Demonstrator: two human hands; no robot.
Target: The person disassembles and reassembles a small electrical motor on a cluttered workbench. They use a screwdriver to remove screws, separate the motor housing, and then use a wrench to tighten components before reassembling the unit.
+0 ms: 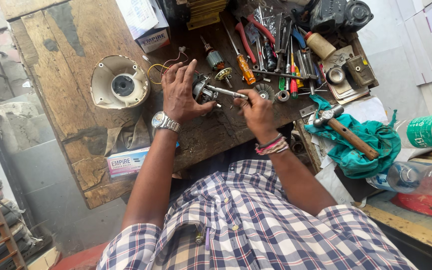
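My left hand [178, 92] rests over a small electric motor [202, 90] on the worn wooden table [71, 55], fingers spread, steadying it. My right hand [256, 110] grips a metal tool shaft [226, 92] whose tip reaches into the motor. A watch is on my left wrist and thread bands are on my right wrist. Yellow and red wires [161, 67] run out from under my left hand.
A cream round housing [120, 82] lies left of the motor. An armature [216, 60], an orange-handled screwdriver [246, 67], pliers and several tools crowd the back. A hammer [346, 131] lies on teal cloth at right, beside plastic bottles [426, 131]. Two small boxes [148, 22] sit on the table.
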